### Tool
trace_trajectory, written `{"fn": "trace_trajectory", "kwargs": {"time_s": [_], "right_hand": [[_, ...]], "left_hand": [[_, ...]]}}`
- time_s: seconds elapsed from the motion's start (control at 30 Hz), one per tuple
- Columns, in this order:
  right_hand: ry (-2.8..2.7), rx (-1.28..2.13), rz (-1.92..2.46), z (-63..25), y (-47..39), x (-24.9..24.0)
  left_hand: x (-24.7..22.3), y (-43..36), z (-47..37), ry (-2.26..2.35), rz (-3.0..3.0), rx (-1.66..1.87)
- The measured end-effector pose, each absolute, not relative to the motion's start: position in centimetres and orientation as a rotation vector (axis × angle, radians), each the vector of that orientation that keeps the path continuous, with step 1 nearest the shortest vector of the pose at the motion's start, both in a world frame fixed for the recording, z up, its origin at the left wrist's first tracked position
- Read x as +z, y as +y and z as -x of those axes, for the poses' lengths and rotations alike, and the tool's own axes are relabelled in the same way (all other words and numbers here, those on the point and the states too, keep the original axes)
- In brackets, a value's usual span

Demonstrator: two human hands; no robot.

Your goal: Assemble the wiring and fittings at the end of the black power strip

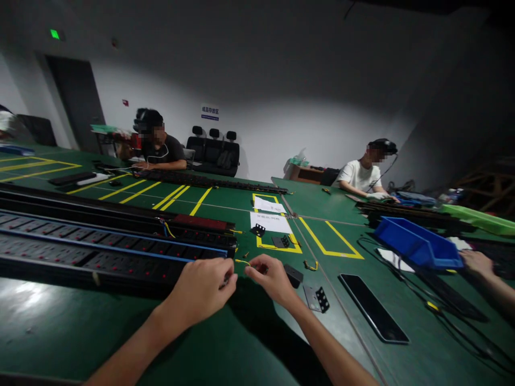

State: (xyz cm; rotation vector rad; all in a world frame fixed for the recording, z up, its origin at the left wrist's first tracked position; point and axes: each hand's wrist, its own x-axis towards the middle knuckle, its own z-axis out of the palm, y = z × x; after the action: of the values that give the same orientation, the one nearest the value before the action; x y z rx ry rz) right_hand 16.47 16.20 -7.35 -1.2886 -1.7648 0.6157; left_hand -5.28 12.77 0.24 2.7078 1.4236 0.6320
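My left hand (207, 284) is closed at the right end of a long black power strip (132, 262) with red dots along its face; what its fingers pinch is hidden. A short yellow wire (242, 261) runs from the strip's end to the curled fingertips of my right hand (270, 274), which appears to pinch it. Beside that hand lies a small black box-like part (293, 275). Close by are a perforated metal bracket (316, 298) and a short yellow-and-black cable piece (310, 265).
A phone (374, 308) lies to the right, near a blue bin (418, 244) and black cables. Another person's hand (477, 264) rests beside the bin. Paper sheets (270, 221) and more brackets lie ahead. Two people sit across the green table (92, 327).
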Motion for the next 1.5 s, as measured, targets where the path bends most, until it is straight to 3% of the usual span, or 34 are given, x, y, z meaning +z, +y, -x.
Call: {"fn": "trace_trajectory", "kwargs": {"time_s": [0.27,0.7,1.5], "right_hand": [[-1.53,0.746,1.211,-15.7,15.9,-7.9],[-0.856,1.45,0.991,-15.3,16.0,-8.0],[-0.723,1.502,0.972,-14.2,15.4,-8.1]], "left_hand": [[0.5,20.1,3.2,1.022,-2.654,0.521],[-3.6,20.5,3.3,0.834,-2.283,0.684],[-4.9,21.5,3.5,0.694,-2.138,0.719]]}}
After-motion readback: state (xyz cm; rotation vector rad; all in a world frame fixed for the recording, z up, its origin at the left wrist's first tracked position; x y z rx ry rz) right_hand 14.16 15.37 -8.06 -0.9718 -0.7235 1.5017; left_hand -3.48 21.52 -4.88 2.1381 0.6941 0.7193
